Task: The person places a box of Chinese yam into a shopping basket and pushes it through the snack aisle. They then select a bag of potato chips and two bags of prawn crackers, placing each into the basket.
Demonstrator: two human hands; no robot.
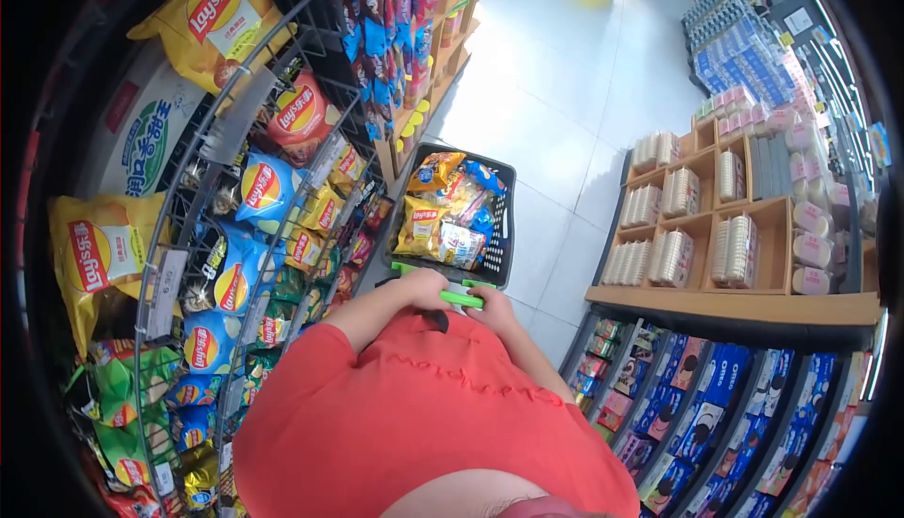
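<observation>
My left hand (423,287) is closed around the green handle (461,299), and my right hand (493,305) grasps the same handle toward its right end. The undersides of my fingers are hidden, so how hard I squeeze I cannot tell. The handle is at the near edge of the black basket (509,235), which stands in front of me above the floor tiles (556,160).

In the basket, an orange bag (435,170) lies at the far left corner, a blue bag (484,176) at the far right corner, a yellow Lay's bag (420,229) by the near left corner, and a white packet (460,246) close to the near edge.

I judge that the basket is of stiff plastic, with holes in its right wall, and that its load is rather light, because puffed bags contain much air. The handle looks smooth and firm, maybe a little slippery for a damp palm; the best hold is with both hands, one toward each end, so the basket turns evenly. The bags seem soft and their content fragile, so I would lift one by its sealed edge without pressing the middle.
</observation>
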